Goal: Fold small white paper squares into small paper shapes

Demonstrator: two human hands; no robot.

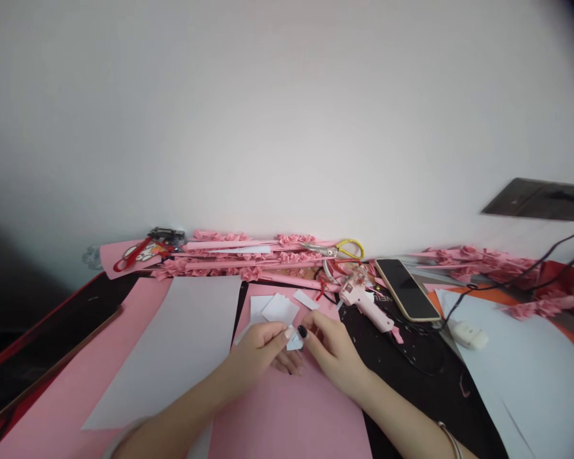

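In the lower centre of the frame, the person's left grip [258, 350] is closed, pinching a small white paper piece [294, 343]. The right grip [332, 350], likewise closed, pinches its right edge with a dark-nailed thumb. White paper rectangles [282, 309] lie just above, on a large pink paper sheet [291, 414]. A pale pink glue gun [372, 309] lies right of centre.

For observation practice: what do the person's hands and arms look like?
The left hand and right hand are ungloved. The right has a black thumbnail; a thin pale band circles that forearm. The left arm wears a pale fabric sleeve.
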